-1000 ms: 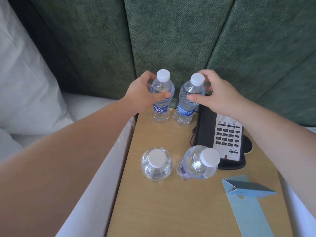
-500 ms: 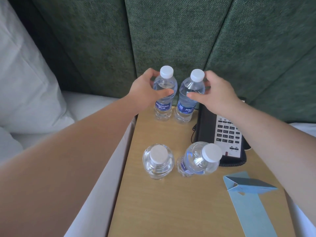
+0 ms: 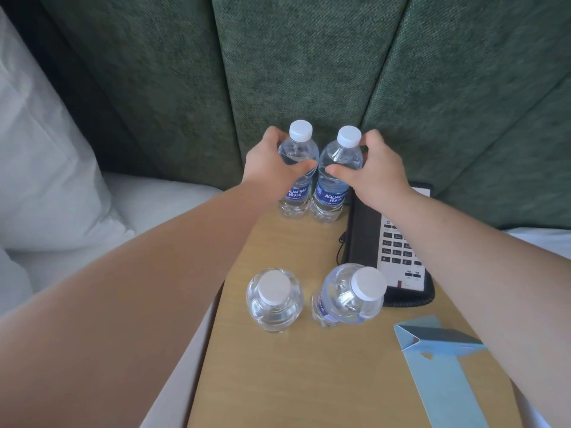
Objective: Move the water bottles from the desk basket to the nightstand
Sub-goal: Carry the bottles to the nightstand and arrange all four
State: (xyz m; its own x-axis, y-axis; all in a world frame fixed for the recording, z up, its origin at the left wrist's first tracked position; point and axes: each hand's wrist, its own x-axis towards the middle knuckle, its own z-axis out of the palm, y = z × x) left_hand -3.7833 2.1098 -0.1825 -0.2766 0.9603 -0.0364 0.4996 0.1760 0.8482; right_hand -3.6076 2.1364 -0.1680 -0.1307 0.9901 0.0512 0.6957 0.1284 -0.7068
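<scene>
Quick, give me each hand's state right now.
Left hand: closed around the back-left bottle.
Right hand: closed around the back-right bottle.

Landmark: the telephone (image 3: pixel 390 242) on the nightstand (image 3: pixel 309 375).
Far-left bottle label: the bottle (image 3: pixel 297 171) second to the left of the telephone's far end carries a blue band reading "AQUAFINA" in white, with a line of white Chinese characters beneath (too small to read).
Far-right bottle label: the bottle (image 3: pixel 336 177) just left of the telephone's far end shows "AQUAFIN", the last letter turned out of sight, with the same white characters below.
Telephone keypad: numbered keys, digits too blurred to read (a "0" seems likely).
Near bottle label: the bottle (image 3: pixel 347 296) touching the telephone's near left corner shows a blue band, its print unreadable.
Blue card: the folded card (image 3: pixel 441 362) nearer than the telephone bears no legible text.
</scene>
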